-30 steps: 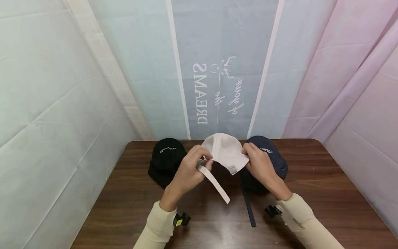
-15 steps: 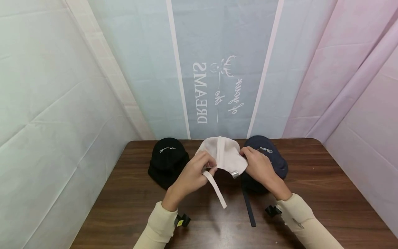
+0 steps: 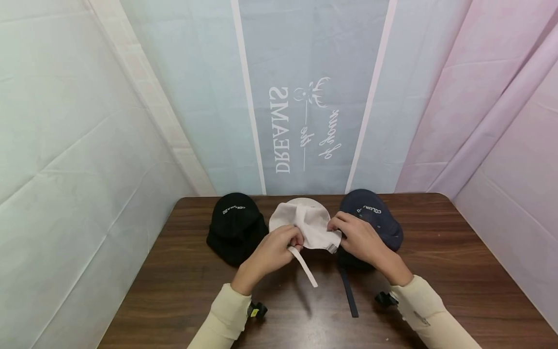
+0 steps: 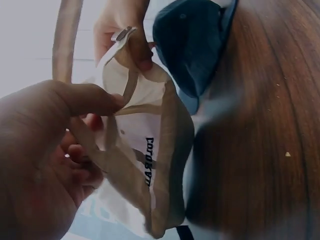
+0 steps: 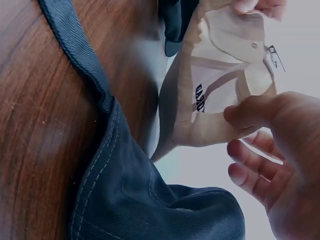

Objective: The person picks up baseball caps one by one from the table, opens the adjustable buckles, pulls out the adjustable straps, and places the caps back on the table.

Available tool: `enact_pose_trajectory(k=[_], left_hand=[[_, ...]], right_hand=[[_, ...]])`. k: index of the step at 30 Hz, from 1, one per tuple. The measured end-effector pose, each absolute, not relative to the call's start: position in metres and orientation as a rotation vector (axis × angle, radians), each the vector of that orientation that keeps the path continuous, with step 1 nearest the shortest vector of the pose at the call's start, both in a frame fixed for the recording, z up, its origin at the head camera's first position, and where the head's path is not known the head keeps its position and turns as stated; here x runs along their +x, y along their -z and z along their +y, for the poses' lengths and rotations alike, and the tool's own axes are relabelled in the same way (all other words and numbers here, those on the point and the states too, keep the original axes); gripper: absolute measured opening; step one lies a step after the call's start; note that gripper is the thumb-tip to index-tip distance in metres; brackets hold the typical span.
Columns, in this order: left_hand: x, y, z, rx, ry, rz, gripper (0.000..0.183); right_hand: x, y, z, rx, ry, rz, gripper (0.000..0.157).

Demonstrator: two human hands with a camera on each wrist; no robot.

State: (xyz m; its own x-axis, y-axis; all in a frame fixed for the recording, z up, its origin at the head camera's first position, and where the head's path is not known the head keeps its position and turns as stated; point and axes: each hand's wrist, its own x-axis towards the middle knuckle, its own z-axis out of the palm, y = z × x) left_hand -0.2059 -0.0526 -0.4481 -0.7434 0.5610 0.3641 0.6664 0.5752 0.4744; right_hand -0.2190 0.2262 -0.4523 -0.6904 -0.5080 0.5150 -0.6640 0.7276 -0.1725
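Note:
Both hands hold a white baseball cap (image 3: 318, 228) by its back edge, above the table. My left hand (image 3: 272, 249) pinches the edge where the loose white strap (image 3: 305, 269) hangs down. On the other side, my right hand (image 3: 364, 240) grips the edge near the metal buckle (image 3: 332, 248); in the right wrist view its thumb lies over the inside of the rim. The cap's opening faces the wrists, and dark lettering (image 4: 149, 162) shows inside in the left wrist view. The left hand's fingertips are partly hidden in the head view.
A black cap (image 3: 235, 228) rests on the wooden table (image 3: 174, 295) at the left. At the right, partly behind the right hand, lies a navy cap (image 3: 388, 228), its dark strap (image 3: 348, 293) trailing toward the front. A printed cloth (image 3: 314, 48) hangs behind the table.
The white cap has come down a little and tilted, its crown now creased. The left hand has shifted slightly right and down, the right hand slightly down. The other caps stay put.

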Motion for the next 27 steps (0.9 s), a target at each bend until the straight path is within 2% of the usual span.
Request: enact_pose_trajectory(k=[6, 8, 13, 16, 23, 27], left_hand=[[-0.208, 0.457, -0.055, -1.032, 0.810, -2.842, 0.014], [-0.208, 0.459, -0.057, -1.055, 0.762, -2.913, 0.019], [-0.206, 0.462, -0.062, -1.134, 0.719, -3.059, 0.047], [-0.205, 0.462, -0.063, -1.158, 0.740, -3.072, 0.053], [-0.208, 0.459, -0.061, -1.066, 0.798, -2.980, 0.032], [-0.207, 0.457, -0.060, -0.918, 0.824, -2.882, 0.018]], right_hand=[[-0.219, 0.457, 0.226, 0.980, -0.378, -2.533, 0.032], [-0.218, 0.458, 0.226, 1.011, -0.336, -2.551, 0.034], [-0.216, 0.460, 0.228, 1.056, -0.301, -2.587, 0.035], [-0.216, 0.461, 0.227, 1.051, -0.318, -2.602, 0.031], [-0.213, 0.459, 0.220, 0.925, -0.383, -2.609, 0.016], [-0.210, 0.456, 0.215, 0.827, -0.435, -2.585, 0.020]])
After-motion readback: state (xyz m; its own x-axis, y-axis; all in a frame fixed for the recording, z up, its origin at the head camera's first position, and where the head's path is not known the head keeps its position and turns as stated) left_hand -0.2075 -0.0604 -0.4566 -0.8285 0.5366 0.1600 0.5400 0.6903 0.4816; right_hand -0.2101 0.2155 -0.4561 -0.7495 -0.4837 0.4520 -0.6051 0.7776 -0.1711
